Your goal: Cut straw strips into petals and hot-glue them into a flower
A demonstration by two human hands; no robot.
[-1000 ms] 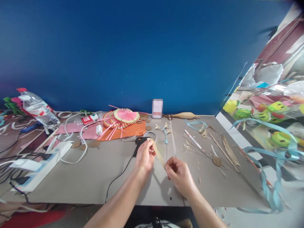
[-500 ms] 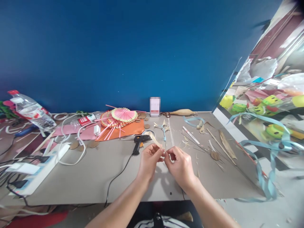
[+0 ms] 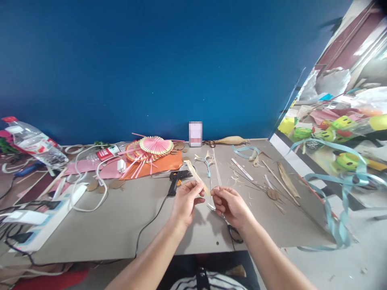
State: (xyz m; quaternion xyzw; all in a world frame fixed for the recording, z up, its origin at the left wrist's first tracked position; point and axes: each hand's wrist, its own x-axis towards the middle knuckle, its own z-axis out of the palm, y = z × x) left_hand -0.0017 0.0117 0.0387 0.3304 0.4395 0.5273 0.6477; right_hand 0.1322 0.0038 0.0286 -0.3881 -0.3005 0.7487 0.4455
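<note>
My left hand (image 3: 188,201) is closed in a pinch on a pale, dry husk-like strip (image 3: 196,174), which slants up and away toward the glue gun. Close beside it, my right hand (image 3: 232,204) has thumb and forefinger pressed together. Whatever is between those fingertips is too small to make out. A thin wire-like stem with a light blue top (image 3: 208,162) stands just beyond, its lower end near the right fingertips. Partly hidden below the right hand, scissors (image 3: 235,234) with black handles lie on the table.
A black glue gun (image 3: 174,182) lies left of my hands, its cord running to the front edge. Pink paper fans (image 3: 155,146) rest on orange sheet. Far left are a power strip (image 3: 50,219) and bottles. Husk scraps, a white marked strip (image 3: 242,169) and blue ribbon (image 3: 344,217) are right.
My hands have drawn slightly apart, and the right fingers have loosened their curl. More of the pale strip shows at the left hand. The scissors under the right hand have come into sight.
</note>
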